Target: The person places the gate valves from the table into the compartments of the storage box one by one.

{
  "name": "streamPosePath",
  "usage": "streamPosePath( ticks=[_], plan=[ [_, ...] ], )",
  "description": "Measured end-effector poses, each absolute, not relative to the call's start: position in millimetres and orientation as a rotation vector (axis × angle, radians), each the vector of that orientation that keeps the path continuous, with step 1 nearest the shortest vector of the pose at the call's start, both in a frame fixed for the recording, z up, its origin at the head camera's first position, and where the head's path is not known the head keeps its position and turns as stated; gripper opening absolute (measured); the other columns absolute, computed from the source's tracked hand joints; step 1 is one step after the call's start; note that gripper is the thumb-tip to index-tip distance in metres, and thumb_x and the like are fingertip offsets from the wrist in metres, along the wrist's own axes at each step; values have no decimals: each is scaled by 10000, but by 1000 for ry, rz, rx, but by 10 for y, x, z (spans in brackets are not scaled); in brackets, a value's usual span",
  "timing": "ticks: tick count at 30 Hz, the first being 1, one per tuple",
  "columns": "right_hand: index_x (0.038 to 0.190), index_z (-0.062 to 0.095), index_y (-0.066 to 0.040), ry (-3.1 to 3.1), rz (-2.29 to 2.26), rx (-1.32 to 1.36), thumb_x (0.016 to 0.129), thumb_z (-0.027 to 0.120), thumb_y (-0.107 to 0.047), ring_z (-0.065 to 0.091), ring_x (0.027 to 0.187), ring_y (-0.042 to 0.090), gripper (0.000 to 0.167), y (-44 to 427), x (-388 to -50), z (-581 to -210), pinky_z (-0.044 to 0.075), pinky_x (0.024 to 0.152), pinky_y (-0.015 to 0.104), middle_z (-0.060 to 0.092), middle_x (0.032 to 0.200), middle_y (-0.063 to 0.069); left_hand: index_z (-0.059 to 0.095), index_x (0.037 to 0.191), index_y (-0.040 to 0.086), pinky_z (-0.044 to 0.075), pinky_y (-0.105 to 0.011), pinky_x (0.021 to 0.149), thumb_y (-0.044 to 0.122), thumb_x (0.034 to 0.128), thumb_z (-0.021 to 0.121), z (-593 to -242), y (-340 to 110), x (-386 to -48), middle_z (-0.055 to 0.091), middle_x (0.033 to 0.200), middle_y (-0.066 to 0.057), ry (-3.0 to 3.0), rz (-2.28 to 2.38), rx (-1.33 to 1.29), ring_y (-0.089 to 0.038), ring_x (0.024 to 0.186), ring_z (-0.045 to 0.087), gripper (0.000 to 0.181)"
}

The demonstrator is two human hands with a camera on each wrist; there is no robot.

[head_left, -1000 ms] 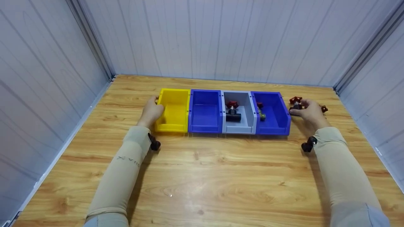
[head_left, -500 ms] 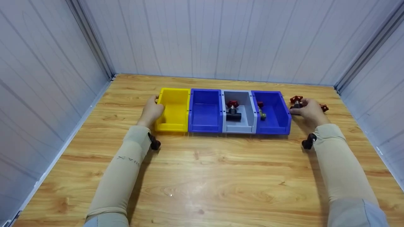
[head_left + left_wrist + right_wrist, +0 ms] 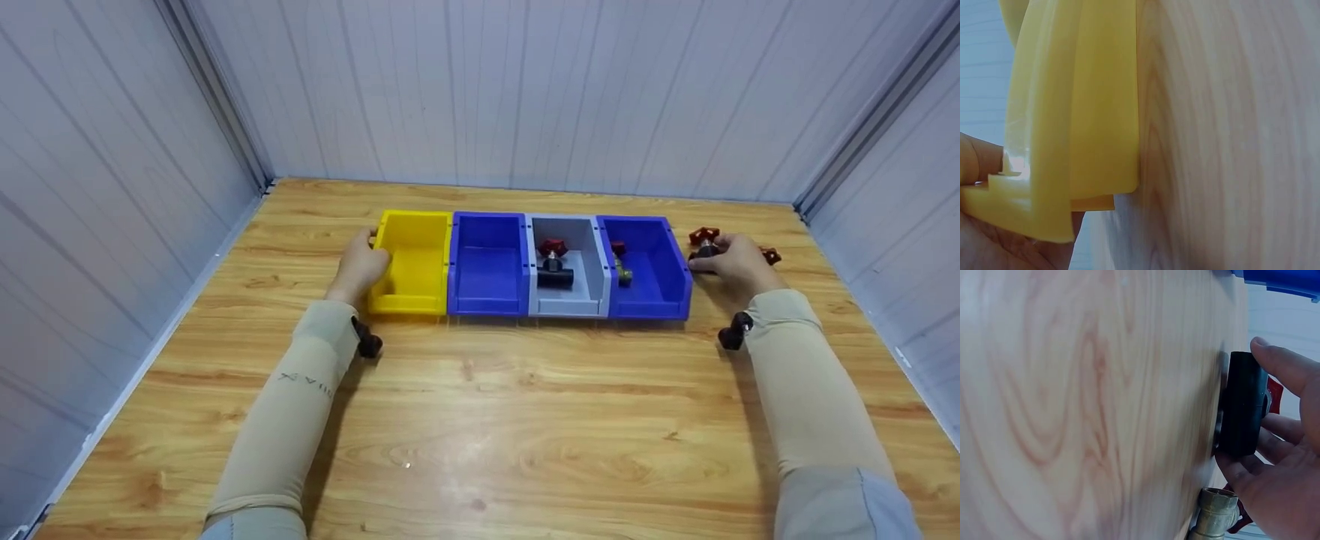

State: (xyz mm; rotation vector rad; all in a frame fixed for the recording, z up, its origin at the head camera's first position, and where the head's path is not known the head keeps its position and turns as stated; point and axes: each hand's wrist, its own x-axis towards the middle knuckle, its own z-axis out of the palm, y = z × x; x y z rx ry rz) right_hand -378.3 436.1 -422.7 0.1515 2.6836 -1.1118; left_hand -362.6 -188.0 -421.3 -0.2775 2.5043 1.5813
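Observation:
My left hand (image 3: 360, 268) grips the left side wall of the yellow bin (image 3: 416, 259); in the left wrist view its thumb and fingers lie on either side of the yellow plastic. At the right, my right hand (image 3: 741, 268) holds a black valve (image 3: 1246, 405) with a red star-shaped handwheel (image 3: 703, 235). Thumb and fingers close around the two ends of its black body, low over the table. Right beside that hand lies a brass valve (image 3: 1216, 514), mostly hidden in the head view except for its red handwheel (image 3: 771, 256).
Right of the yellow bin, joined in a row, are a blue bin (image 3: 489, 262), a grey bin (image 3: 589, 289) and another blue bin (image 3: 656, 277). The grey one contains a black valve (image 3: 555, 276), the right blue one a brass valve (image 3: 623, 276). Pale panel walls (image 3: 487, 90) enclose the wooden table (image 3: 525, 420).

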Motion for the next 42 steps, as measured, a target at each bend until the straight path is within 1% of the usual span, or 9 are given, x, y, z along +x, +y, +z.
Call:
streamPosePath(
  ticks=[4, 10, 17, 22, 26, 31, 34, 39, 42],
  plan=[
    [1469, 496, 97, 2698, -1063, 122, 1054, 711, -354, 572, 1270, 404, 650, 4332, -3782, -4221, 543, 982, 396, 548, 1417, 328, 324, 1690, 143, 394, -505, 1207, 87, 1080, 406, -4210, -1885, -3628, 420, 1672, -156, 2505, 1571, -271, -313, 1425, 456, 617],
    [1415, 521, 76, 2652, -1110, 158, 1047, 735, -300, 602, 1171, 324, 568, 4302, -3807, -4219, 567, 885, 304, 592, 1319, 234, 304, 1703, 156, 382, -506, 1222, 95, 1078, 409, -4211, -1889, -3633, 412, 1681, -152, 2492, 1568, -278, -307, 1438, 447, 638],
    [1408, 525, 77, 2606, -1141, 194, 1054, 726, -245, 622, 1075, 266, 519, 4299, -3826, -4216, 588, 836, 296, 607, 1265, 201, 309, 1701, 155, 367, -515, 1247, 93, 1084, 415, -4206, -1880, -3645, 397, 1697, -151, 2481, 1577, -279, -308, 1472, 429, 629],
    [1251, 641, 56, 2620, -1096, 193, 1041, 742, -261, 627, 886, 206, 393, 4297, -3850, -4202, 560, 751, 311, 693, 1005, 81, 323, 1689, 145, 375, -510, 1240, 95, 1078, 424, -4200, -1879, -3640, 416, 1680, -151, 2491, 1587, -269, -304, 1454, 443, 621],
    [1213, 658, 50, 2611, -1132, 211, 1031, 756, -234, 637, 841, 186, 351, 4277, -3852, -4206, 570, 736, 309, 694, 941, 48, 337, 1680, 148, 388, -505, 1218, 91, 1078, 425, -4203, -1882, -3629, 439, 1649, -147, 2483, 1599, -267, -304, 1410, 460, 610],
    [1237, 649, 74, 2680, -1096, 199, 1013, 777, -249, 642, 879, 201, 414, 4293, -3837, -4217, 574, 736, 292, 686, 995, 87, 332, 1685, 144, 387, -504, 1218, 85, 1079, 421, -4193, -1879, -3624, 425, 1668, -150, 2488, 1593, -265, -304, 1423, 454, 616],
    [1282, 639, 83, 2713, -1064, 187, 1015, 767, -278, 643, 956, 249, 468, 4305, -3831, -4220, 573, 759, 295, 674, 1108, 166, 321, 1694, 140, 398, -498, 1189, 89, 1080, 408, -4184, -1882, -3620, 417, 1677, -161, 2506, 1567, -252, -314, 1421, 461, 622],
    [1439, 562, 92, 2709, -1054, 195, 1016, 762, -340, 605, 1210, 367, 636, 4304, -3829, -4209, 556, 937, 375, 584, 1382, 301, 323, 1691, 125, 404, -491, 1168, 82, 1077, 396, -4189, -1888, -3622, 425, 1671, -172, 2518, 1549, -238, -320, 1415, 467, 620],
    [1468, 540, 87, 2702, -1079, 195, 1007, 779, -344, 571, 1286, 386, 675, 4295, -3820, -4192, 518, 1039, 444, 558, 1444, 313, 329, 1687, 123, 390, -496, 1200, 70, 1070, 400, -4200, -1886, -3627, 425, 1673, -164, 2508, 1561, -246, -314, 1437, 455, 624]
  ],
)
